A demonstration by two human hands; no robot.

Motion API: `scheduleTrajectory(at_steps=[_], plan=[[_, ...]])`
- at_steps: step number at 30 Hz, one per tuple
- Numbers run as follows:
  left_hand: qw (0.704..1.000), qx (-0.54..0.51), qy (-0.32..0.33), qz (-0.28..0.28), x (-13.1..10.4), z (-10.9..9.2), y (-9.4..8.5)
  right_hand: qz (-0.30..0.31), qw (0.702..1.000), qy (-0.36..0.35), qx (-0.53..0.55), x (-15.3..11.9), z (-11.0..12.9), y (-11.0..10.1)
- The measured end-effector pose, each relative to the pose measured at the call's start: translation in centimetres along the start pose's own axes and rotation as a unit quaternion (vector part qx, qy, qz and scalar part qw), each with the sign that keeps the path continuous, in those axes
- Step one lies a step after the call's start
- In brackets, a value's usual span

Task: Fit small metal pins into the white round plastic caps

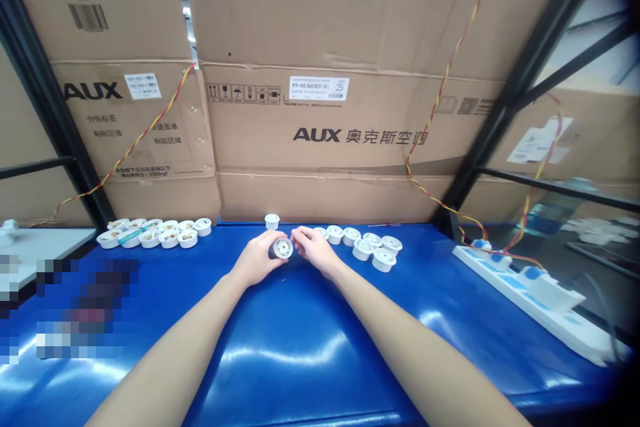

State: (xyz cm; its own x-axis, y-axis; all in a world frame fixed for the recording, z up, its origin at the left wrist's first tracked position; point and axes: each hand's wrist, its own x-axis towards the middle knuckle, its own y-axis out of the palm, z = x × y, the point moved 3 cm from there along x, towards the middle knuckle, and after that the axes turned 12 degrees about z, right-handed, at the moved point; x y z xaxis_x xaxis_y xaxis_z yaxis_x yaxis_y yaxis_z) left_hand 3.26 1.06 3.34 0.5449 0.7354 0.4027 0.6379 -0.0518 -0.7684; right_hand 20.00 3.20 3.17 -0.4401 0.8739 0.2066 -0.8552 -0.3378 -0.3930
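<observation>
Above the blue table my left hand (254, 259) is closed around a small round part (283, 249), with its white slotted face toward me and a dark side. Close by on its right, my right hand (317, 251) has its thumb and fingers pinched together; whatever they hold, if anything, is too small to make out. Behind my hands stands a single white round cup (272, 221). A tiny dark piece (283, 279) lies on the table in front of the held part.
At the back left stand several white cups (170, 238) with brass-coloured bits inside, a teal tool (131, 235) across them. Several white round parts (384, 259) sit to the right. A power strip (525, 300) lies along the right edge; cardboard (325, 193) walls the back.
</observation>
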Motion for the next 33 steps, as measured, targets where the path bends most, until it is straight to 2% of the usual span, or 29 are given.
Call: scheduleTrajectory(at_steps=[3,6,9,13,15,17,21,25,29,31,33], plan=[[1.000,-0.012,-0.019,-0.004,0.0,0.0,0.0,-0.022,0.995,-0.053,-0.081,-0.5,1.0,0.2],[0.999,-0.041,-0.032,-0.001,0.0,0.2,0.2,0.001,0.973,-0.097,-0.208,-1.0,1.9,1.1],[0.998,-0.053,-0.032,0.006,0.0,1.0,0.5,0.001,0.944,-0.091,-0.318,-0.9,1.9,1.4],[0.997,0.034,-0.057,-0.025,0.3,3.0,0.7,-0.010,0.905,-0.049,-0.422,-0.1,0.5,0.3],[0.988,0.086,-0.123,-0.046,0.8,4.3,0.7,-0.015,0.897,-0.023,-0.441,0.2,-0.3,-0.6],[0.978,0.128,-0.164,-0.028,1.5,5.3,1.0,-0.023,0.892,0.001,-0.452,0.3,-1.0,-1.3],[0.972,0.182,-0.147,0.002,3.3,6.2,1.6,-0.040,0.885,0.036,-0.462,0.2,-1.6,-2.2],[0.976,0.176,-0.126,0.008,4.6,6.7,1.8,-0.053,0.889,0.047,-0.452,0.0,-1.5,-2.4],[0.987,0.133,-0.089,0.003,4.7,6.7,1.5,-0.089,0.886,-0.020,-0.454,-0.5,0.5,-2.3],[0.991,0.107,-0.078,-0.007,4.4,6.4,1.2,-0.047,0.895,-0.063,-0.439,-0.9,1.7,-2.0],[0.994,0.083,-0.071,-0.015,3.8,6.0,1.0,0.060,0.906,-0.097,-0.409,-1.2,2.4,-1.3]])
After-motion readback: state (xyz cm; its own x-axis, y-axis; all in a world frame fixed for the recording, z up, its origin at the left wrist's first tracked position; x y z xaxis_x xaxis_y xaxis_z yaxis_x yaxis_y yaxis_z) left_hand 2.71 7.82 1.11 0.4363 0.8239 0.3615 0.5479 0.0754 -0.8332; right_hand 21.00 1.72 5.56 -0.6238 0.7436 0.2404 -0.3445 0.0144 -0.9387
